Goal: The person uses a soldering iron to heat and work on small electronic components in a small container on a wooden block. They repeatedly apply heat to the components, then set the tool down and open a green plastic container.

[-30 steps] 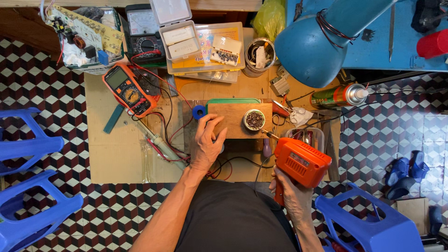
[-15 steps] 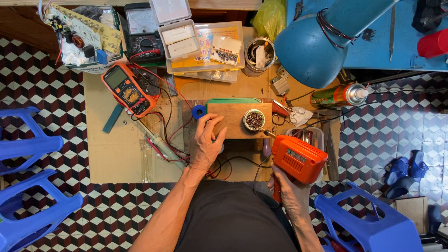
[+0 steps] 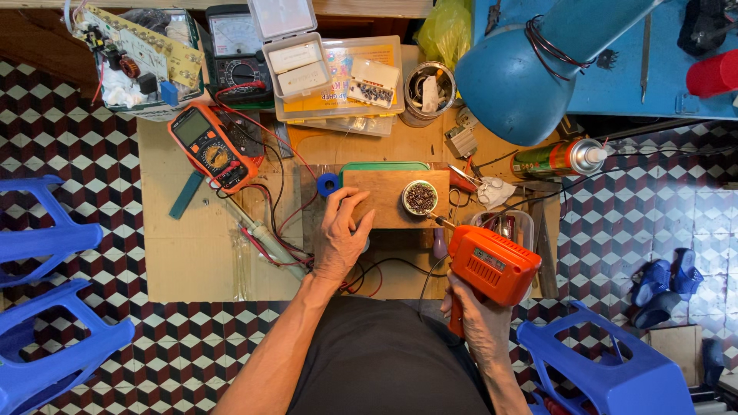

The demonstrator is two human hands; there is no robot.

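My right hand (image 3: pixel 478 323) grips the handle of an orange soldering gun (image 3: pixel 492 265). Its thin tip points up-left and reaches the edge of a small round tin (image 3: pixel 420 197) of dark granules. That tin stands on a wooden block (image 3: pixel 384 196). My left hand (image 3: pixel 342 240) rests palm down at the block's near left corner, fingers spread over something small that is hidden under them. A blue ring-shaped spool (image 3: pixel 329 184) lies just left of the block.
An orange multimeter (image 3: pixel 211 147) with red and black leads lies at left. A circuit board (image 3: pixel 134 46), an analog meter (image 3: pixel 240 54), clear parts boxes (image 3: pixel 338 77), a metal can (image 3: pixel 427 94), a blue lamp shade (image 3: pixel 515 73), a spray can (image 3: pixel 560 158) and blue plastic stools (image 3: pixel 46 307) surround the cardboard work surface (image 3: pixel 192 253).
The soldering gun has shifted slightly, its tip now at the small tin. My left hand stays pressed at the block's corner.
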